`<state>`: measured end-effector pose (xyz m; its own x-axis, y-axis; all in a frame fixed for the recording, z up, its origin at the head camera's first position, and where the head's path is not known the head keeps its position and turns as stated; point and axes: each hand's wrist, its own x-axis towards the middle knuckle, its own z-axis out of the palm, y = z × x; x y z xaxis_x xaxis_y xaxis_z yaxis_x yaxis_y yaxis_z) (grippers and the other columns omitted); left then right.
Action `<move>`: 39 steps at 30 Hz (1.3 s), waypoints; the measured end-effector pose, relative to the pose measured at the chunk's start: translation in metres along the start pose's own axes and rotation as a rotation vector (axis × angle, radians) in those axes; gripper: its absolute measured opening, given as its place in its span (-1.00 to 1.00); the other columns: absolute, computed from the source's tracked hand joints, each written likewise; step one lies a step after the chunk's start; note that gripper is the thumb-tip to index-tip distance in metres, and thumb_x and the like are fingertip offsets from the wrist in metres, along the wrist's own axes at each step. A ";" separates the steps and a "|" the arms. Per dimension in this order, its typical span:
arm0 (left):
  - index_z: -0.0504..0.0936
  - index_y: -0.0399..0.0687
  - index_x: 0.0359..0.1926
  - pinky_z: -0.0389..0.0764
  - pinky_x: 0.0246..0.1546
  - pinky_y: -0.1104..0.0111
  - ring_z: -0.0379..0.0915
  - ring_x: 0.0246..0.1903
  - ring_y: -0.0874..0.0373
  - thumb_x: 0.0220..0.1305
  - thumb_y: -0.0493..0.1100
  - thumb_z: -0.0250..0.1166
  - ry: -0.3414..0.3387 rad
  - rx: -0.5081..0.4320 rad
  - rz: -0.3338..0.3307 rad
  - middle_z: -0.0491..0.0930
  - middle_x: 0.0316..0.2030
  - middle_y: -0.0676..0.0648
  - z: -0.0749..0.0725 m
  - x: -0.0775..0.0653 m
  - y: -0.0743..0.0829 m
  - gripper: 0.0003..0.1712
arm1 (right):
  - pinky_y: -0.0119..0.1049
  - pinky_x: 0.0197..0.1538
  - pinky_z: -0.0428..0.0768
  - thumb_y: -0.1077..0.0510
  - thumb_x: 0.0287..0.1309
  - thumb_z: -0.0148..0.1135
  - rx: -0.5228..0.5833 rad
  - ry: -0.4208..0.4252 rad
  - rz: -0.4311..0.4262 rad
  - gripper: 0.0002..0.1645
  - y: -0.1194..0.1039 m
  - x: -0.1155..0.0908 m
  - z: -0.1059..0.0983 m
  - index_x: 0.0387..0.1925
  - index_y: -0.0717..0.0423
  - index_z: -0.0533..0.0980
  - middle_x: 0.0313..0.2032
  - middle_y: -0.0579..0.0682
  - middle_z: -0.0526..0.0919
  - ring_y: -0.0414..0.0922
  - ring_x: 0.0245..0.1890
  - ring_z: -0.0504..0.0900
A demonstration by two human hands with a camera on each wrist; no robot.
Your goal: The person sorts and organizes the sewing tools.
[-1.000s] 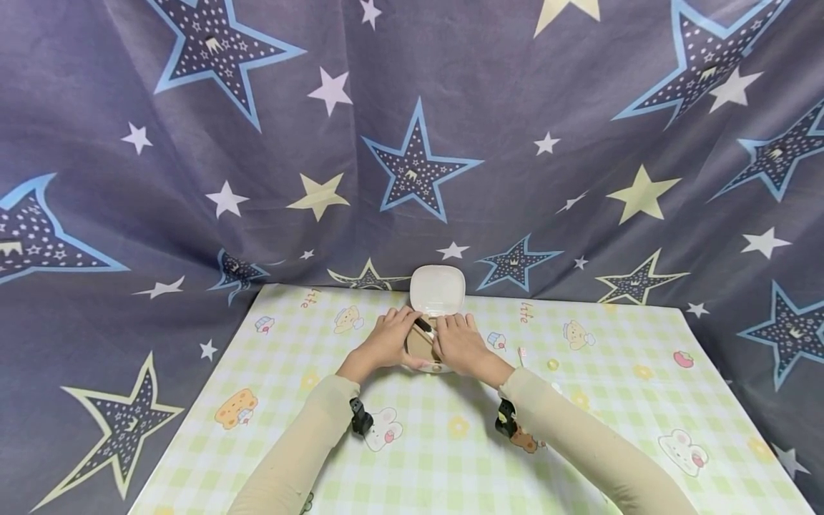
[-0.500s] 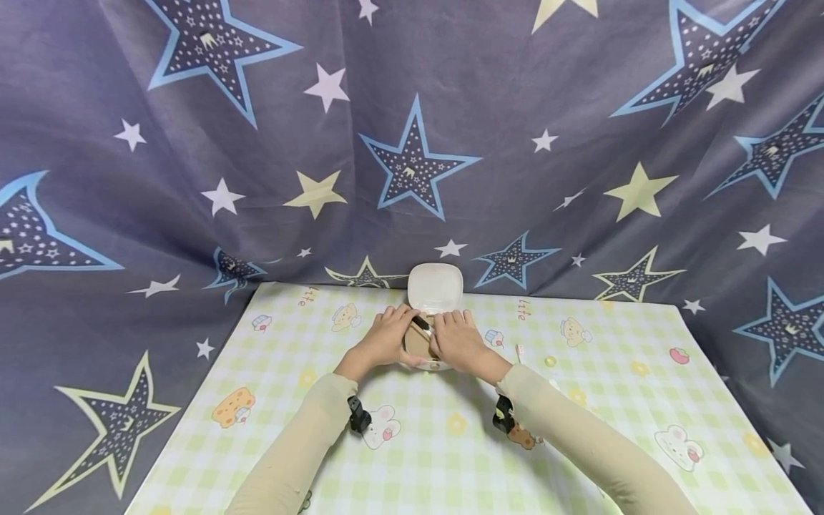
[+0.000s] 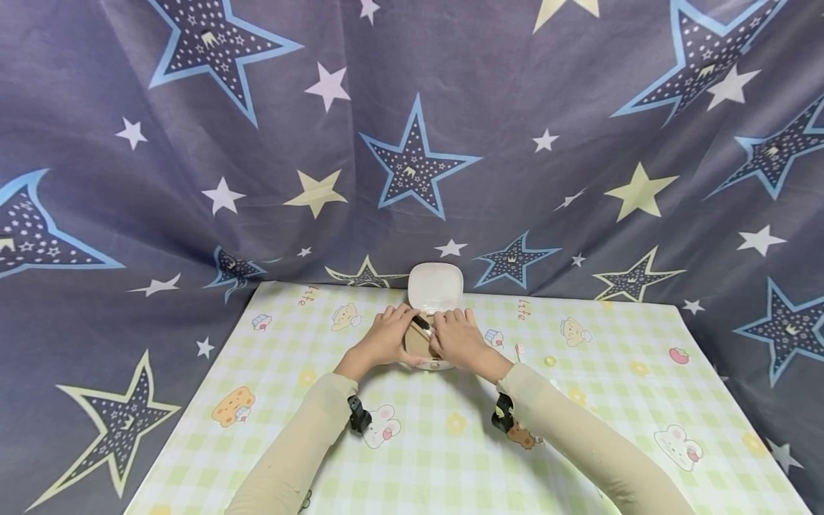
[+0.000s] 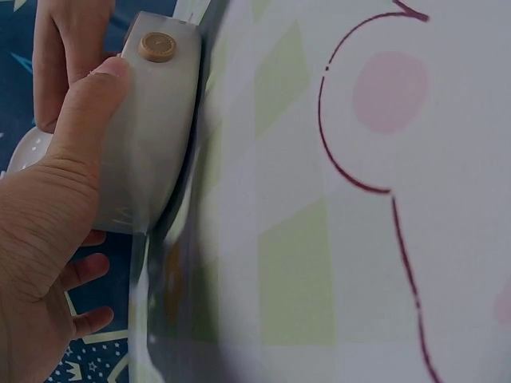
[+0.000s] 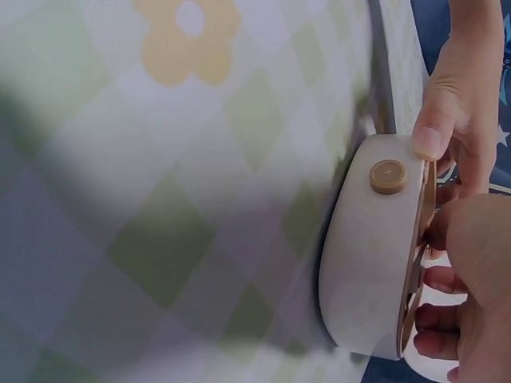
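Note:
A white box (image 5: pixel 363 247) with a round brown button on its front and a brown inside stands near the back of the table. Its white lid (image 3: pixel 435 286) is raised behind it. My left hand (image 3: pixel 385 339) grips the box's left side, the thumb on the front rim by the button in the left wrist view. Across the opening lies a slim black-and-white item (image 3: pixel 421 323); its lower end runs to the fingers of my right hand (image 3: pixel 460 339). Those fingers curl down into the opening along the brown rim and cover part of it.
The table wears a green-checked cloth (image 3: pixel 412 458) with cartoon prints. A dark curtain (image 3: pixel 515 179) patterned with stars hangs right behind the box and lid. A small pink-topped item (image 3: pixel 520 352) lies to the right of my right hand.
The head view has shifted slightly. Both hands stay at the box, and the right fingers have moved very little.

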<state>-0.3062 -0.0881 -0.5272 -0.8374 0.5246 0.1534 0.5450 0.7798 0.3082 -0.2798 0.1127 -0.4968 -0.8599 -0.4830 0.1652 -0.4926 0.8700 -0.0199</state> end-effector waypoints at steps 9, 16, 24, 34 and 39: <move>0.34 -0.08 0.46 0.43 0.10 0.04 0.32 0.08 -0.02 -0.18 0.40 0.59 -0.007 0.002 0.005 0.44 0.20 -0.08 0.000 0.000 0.001 0.25 | -0.04 -0.05 0.19 0.06 0.49 -0.01 0.083 -0.052 -0.004 -0.82 0.003 0.000 -0.004 -0.23 0.08 0.35 -0.34 0.06 0.44 0.04 -0.28 0.33; 0.32 -0.07 0.48 0.43 0.12 0.02 0.32 0.10 -0.04 -0.16 0.40 0.58 -0.014 -0.002 0.002 0.43 0.22 -0.10 0.000 -0.001 0.002 0.26 | -0.05 0.00 0.24 -0.01 0.47 0.03 0.175 -0.117 0.037 -0.76 0.010 0.001 -0.028 -0.06 0.06 0.44 -0.23 0.03 0.51 0.00 -0.20 0.39; 0.31 -0.07 0.48 0.41 0.15 0.02 0.32 0.11 -0.03 -0.18 0.40 0.60 -0.009 -0.010 -0.004 0.43 0.22 -0.11 0.001 -0.001 0.001 0.28 | -0.01 0.02 0.25 -0.01 0.44 0.06 0.330 -0.089 0.040 -0.65 0.031 -0.005 -0.062 0.07 0.11 0.47 -0.12 0.16 0.61 0.07 -0.09 0.48; 0.28 -0.05 0.50 0.40 0.18 0.00 0.32 0.16 -0.07 -0.16 0.39 0.60 -0.014 -0.020 -0.009 0.41 0.25 -0.13 -0.001 -0.002 0.001 0.28 | 0.03 0.03 0.21 -0.01 0.44 0.09 0.383 -0.006 0.101 -0.68 0.062 -0.022 -0.087 0.07 0.06 0.49 -0.18 0.09 0.58 0.05 -0.10 0.47; 0.29 -0.04 0.50 0.40 0.18 0.00 0.32 0.15 -0.06 -0.16 0.38 0.60 -0.010 -0.031 -0.008 0.42 0.25 -0.12 -0.002 -0.002 0.001 0.27 | 0.04 0.01 0.17 0.02 0.44 0.10 0.388 0.038 0.132 -0.70 0.076 -0.033 -0.089 0.05 0.09 0.50 -0.22 0.07 0.55 0.04 -0.15 0.45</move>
<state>-0.3041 -0.0890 -0.5256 -0.8410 0.5223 0.1411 0.5368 0.7729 0.3384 -0.2764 0.2035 -0.4158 -0.9171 -0.3595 0.1725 -0.3987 0.8188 -0.4130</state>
